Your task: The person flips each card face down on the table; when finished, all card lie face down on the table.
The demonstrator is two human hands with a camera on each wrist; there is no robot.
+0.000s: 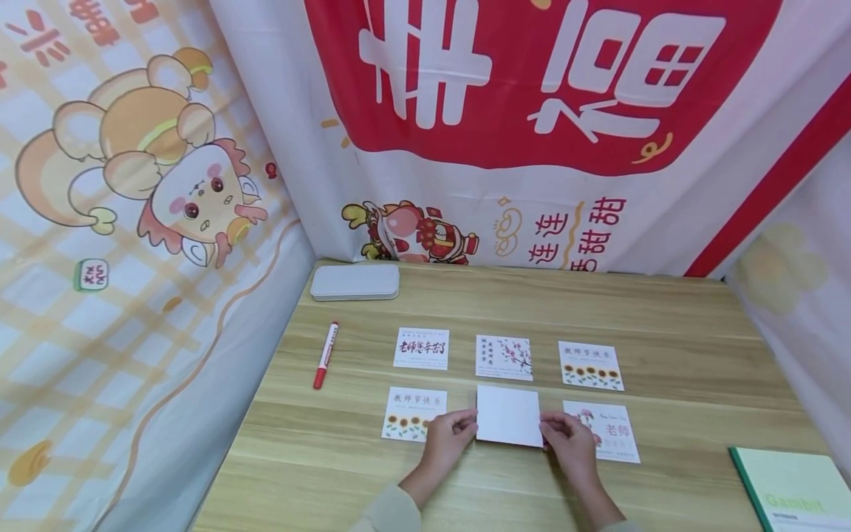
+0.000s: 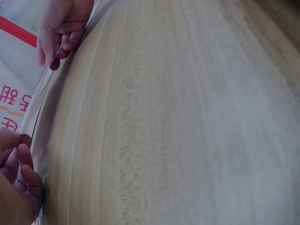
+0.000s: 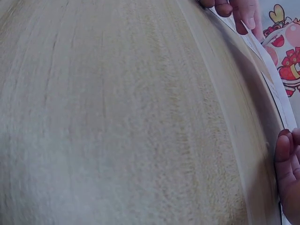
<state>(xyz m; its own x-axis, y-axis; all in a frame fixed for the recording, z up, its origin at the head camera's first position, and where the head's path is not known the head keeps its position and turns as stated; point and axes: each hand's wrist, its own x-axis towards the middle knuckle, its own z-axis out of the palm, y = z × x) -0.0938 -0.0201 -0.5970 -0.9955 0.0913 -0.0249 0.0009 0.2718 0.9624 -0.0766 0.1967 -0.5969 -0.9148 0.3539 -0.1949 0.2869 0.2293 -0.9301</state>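
Two hands frame one blank white card [image 1: 509, 416] that lies in the middle of the near row on the wooden table [image 1: 665, 325], its printed face apparently turned down, since only plain white shows. The left hand [image 1: 447, 437] pinches the card's left edge with curled fingertips, and the right hand [image 1: 567, 441] pinches the right edge in the same way, so the card is held square from both sides, probably to keep it in line with its neighbours. Both wrist views show little more than wood grain and fingertips at a thin paper edge, which fits a light pinch rather than a full grasp. Just beside the left hand lies a sunflower card [image 1: 414, 414], partly covered by the fingers, and just beside the right hand a card with a pink flower and red characters [image 1: 608, 431], its near corner under the hand. Behind these sits a second row of three: a card with red calligraphy [image 1: 422, 348], a blossom-branch card [image 1: 504, 357] and another sunflower card [image 1: 590, 365], spaced evenly as a grid. Further left a red marker [image 1: 326, 355] lies capped, well apart from the cards, with a flat grey case [image 1: 355, 281] near the back edge. At the near right corner rests a green-edged notebook [image 1: 791, 488]. Printed festive cloth [image 1: 532, 111] hangs around the table.
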